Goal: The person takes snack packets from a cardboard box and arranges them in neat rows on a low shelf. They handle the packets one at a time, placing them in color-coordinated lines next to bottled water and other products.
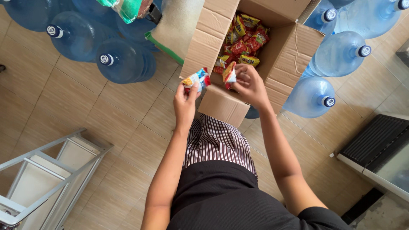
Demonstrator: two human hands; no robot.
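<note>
I see the left hand point(185, 103) raised above the near flap of an open cardboard box point(213, 47), its fingers closed on a small snack packet point(197, 79) coloured white, blue and red. The right hand point(250, 85) is just beside it, over the box opening, with its fingers pinched on a second snack packet point(229, 72), orange and white, held edge-on to the camera. Both packets are clear of the box contents; more packets point(243, 40) of the same kind lie heaped inside, in red, yellow and green.

Risks, as I judge them:
- Each packet is held by thumb and fingertips only. A slack grip on the slick wrapper could drop it onto the tiled floor point(85, 106) or back into the box.
- The box stands closely ringed by large blue water bottles point(123, 61) lying on their sides. A knock against the box could set one rolling.
- A metal frame point(51, 170) stands at the left, near the left elbow's path.

Limits of view:
- The bottom of the box is hidden beneath the heap.
- The right packet's face is turned away and blurred.
- The dark grille unit point(375, 140) at the right is cut off by the frame edge.
</note>
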